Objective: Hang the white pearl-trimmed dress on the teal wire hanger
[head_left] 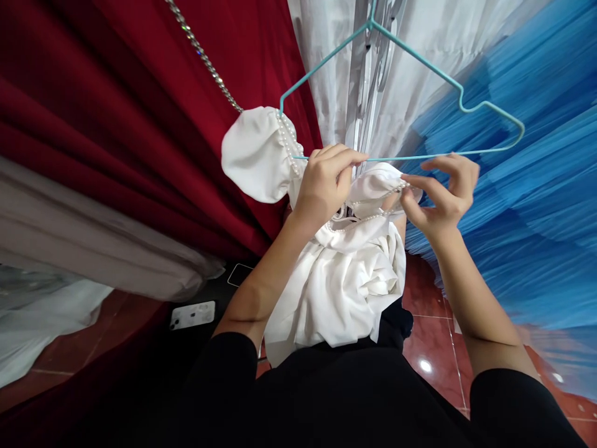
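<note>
A white garment (340, 286) with pearl-trimmed puffed sleeves hangs partly on a teal wire hanger (420, 59). One puffed sleeve (254, 152) sits over the hanger's left end. My left hand (326, 180) grips the hanger's bottom bar together with the garment's fabric. My right hand (443, 190) pinches the pearl-edged opening of the other sleeve (380, 186) just below the bar. The rest of the garment bunches down over my lap.
Dark red fabric (116, 112) with a rhinestone strap (205, 59) hangs at left, white and silver garments (373, 81) behind, blue tulle (536, 205) at right. A white phone (193, 314) lies on a dark surface over the red tiled floor (429, 348).
</note>
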`<state>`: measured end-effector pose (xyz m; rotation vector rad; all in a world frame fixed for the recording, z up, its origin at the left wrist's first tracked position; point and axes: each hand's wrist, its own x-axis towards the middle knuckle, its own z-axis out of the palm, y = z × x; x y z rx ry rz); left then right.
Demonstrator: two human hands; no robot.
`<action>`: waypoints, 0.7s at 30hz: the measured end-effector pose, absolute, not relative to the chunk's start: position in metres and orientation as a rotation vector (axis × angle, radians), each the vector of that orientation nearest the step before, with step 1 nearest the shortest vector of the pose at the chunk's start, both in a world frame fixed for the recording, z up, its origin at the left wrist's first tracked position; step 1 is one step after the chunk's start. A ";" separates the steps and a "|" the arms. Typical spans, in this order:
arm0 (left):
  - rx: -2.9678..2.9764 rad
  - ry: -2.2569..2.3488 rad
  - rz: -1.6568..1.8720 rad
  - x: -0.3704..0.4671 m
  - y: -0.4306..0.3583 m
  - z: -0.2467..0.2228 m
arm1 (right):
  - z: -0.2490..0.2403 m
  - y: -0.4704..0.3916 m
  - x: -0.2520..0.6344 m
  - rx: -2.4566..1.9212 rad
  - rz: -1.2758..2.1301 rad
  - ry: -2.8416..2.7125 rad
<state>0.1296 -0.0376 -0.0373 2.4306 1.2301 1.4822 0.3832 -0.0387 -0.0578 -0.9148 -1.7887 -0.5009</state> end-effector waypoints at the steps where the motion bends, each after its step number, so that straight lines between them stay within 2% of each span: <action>1: 2.427 1.219 1.477 0.126 -0.039 -0.035 | -0.060 -0.042 0.390 -0.965 -0.537 -1.704; 7: 2.455 1.262 1.435 0.117 -0.043 -0.033 | -0.034 -0.046 0.438 -1.175 -0.149 -1.358; 15: 2.471 1.220 1.494 0.124 -0.047 -0.035 | 0.038 -0.018 0.436 -1.362 -0.365 -1.197; 21: 2.475 1.303 1.469 0.124 -0.048 -0.036 | 0.053 -0.013 0.386 -1.124 -0.226 -1.486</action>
